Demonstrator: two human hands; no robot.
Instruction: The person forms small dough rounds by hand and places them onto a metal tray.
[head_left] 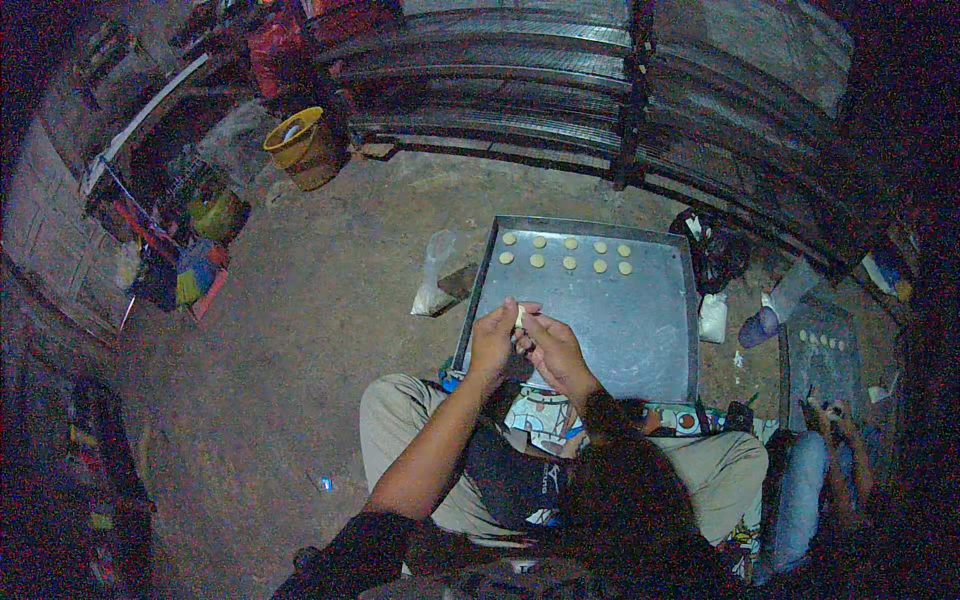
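Observation:
Both hands meet over the near left part of a large metal tray. Between their fingertips is a small pale piece of dough, partly covered by the fingers. My left hand pinches it from the left, thumb and fingers pressed together. From the other side my right hand closes on the same piece. Two rows of flat, round, pale dough pieces lie along the far side of the tray, apart from one another.
Left of the tray stands a clear bag of white powder; at its right are another white bag and a purple cup. A co-worker's hands are at a second tray. A yellow bucket and metal racks stand farther back.

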